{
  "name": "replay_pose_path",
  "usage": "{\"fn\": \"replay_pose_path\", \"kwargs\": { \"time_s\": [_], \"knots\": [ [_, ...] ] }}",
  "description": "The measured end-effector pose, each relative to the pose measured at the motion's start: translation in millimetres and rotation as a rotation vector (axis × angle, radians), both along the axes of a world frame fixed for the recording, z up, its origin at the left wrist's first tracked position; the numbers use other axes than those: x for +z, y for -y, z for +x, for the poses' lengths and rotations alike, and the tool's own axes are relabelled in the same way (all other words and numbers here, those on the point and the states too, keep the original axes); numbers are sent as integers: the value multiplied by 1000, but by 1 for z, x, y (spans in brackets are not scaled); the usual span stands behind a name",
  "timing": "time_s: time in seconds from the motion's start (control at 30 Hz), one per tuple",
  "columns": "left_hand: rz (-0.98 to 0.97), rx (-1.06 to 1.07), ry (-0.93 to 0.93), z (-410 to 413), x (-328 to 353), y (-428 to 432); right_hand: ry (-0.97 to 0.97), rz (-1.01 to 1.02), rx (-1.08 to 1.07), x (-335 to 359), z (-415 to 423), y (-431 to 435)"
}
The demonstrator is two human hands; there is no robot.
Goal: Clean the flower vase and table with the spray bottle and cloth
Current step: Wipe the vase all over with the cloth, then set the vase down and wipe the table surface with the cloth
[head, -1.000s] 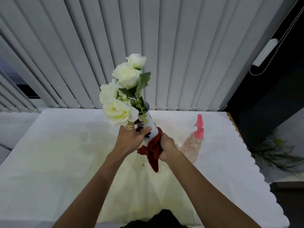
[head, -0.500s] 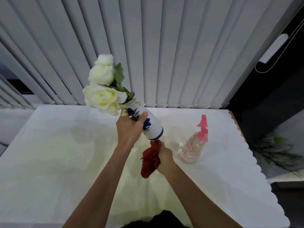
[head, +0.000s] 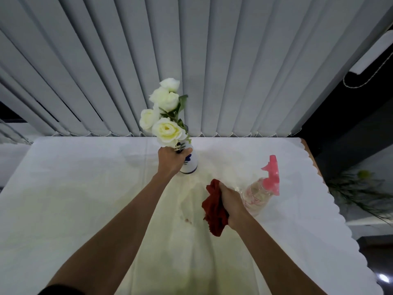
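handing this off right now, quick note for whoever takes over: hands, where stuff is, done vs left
Left hand: gripping the flower vase near its neck, upright, base on or just above the table near the far edge.
Right hand: closed on the bunched red cloth, held apart from the vase.
Spray bottle: stands on the table just right of the right hand, untouched.
Done: cannot tell how fully the vase is wiped.
Left: let go of the vase, then spray and wipe the table; a small reddish spot shows beside the cloth.

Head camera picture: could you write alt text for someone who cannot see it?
A person's left hand grips a white vase of cream roses upright on a white-clothed table, while the right hand clutches a bunched red cloth. A pink-topped spray bottle stands just right; grey blinds hang behind.
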State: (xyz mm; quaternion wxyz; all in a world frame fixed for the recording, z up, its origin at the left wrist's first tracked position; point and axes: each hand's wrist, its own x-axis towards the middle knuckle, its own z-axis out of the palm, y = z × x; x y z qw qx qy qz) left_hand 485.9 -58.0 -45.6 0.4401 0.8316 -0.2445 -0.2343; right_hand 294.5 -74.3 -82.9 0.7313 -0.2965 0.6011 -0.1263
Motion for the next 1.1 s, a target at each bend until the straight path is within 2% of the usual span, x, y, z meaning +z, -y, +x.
{"fn": "replay_pose_path", "kwargs": {
  "time_s": [0.1, 0.37, 0.47, 0.6, 0.63, 0.77, 0.93, 1.03, 1.1],
  "knots": [
    [9, -23, 1, 2, -16, 12, 3, 9, 41, -4, -3, 5],
    [-11, 43, 127, -9, -44, 20, 52, -25, -13, -18, 1, 8],
    [61, 15, 100, -14, -49, 21, 39, -35, 47, -13, 5, 6],
    [5, 9, 79, -4, -65, 21, 2, -117, 162, -2, 2, 3],
    [-5, 0, 70, -3, -67, 16, -44, -186, 211, 1, 3, 2],
    [77, 10, 56, -11, -77, -24, -286, -703, 587, 0, 12, -5],
    [153, 86, 86, -29, -107, -99, -440, -1093, 984, -8, 28, -19],
    [180, 67, 194, -44, -129, -141, -610, -1268, 1112, -34, 27, -31],
    [292, 36, 373, -55, -152, -163, -635, -1309, 1246, -57, 25, -40]
  ]
}}
